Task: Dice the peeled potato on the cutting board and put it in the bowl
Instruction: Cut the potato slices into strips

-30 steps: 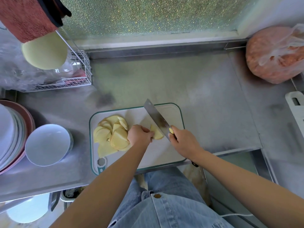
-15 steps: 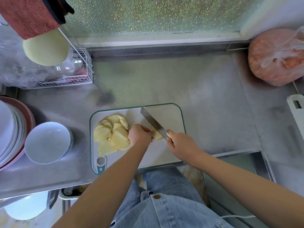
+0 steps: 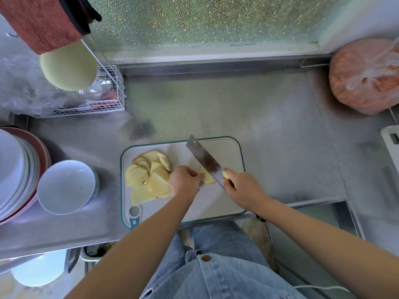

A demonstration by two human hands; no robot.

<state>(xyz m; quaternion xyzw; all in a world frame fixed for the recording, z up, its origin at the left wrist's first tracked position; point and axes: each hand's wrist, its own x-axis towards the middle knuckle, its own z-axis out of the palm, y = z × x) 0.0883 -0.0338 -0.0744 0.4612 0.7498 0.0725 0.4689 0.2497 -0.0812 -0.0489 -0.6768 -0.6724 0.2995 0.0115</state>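
A white cutting board (image 3: 226, 152) with a green rim lies on the steel counter. Several yellow potato slices (image 3: 149, 175) are piled on its left half. My left hand (image 3: 183, 182) holds down a small remaining potato piece (image 3: 207, 176) with curled fingers. My right hand (image 3: 244, 188) grips the handle of a cleaver (image 3: 205, 159), whose blade rests against the right side of that piece. An empty white bowl (image 3: 64, 186) stands on the counter left of the board.
A stack of plates (image 3: 17, 173) stands at the far left beside the bowl. A wire rack (image 3: 108, 93) holding a pale green bowl sits at the back left. A bagged orange mass (image 3: 364, 78) is at the back right. A sink edge (image 3: 313, 205) lies right of the board.
The cleaver has shifted slightly on the small potato piece, its tip swinging a little. My left hand stays on the piece; the slice pile is unchanged.
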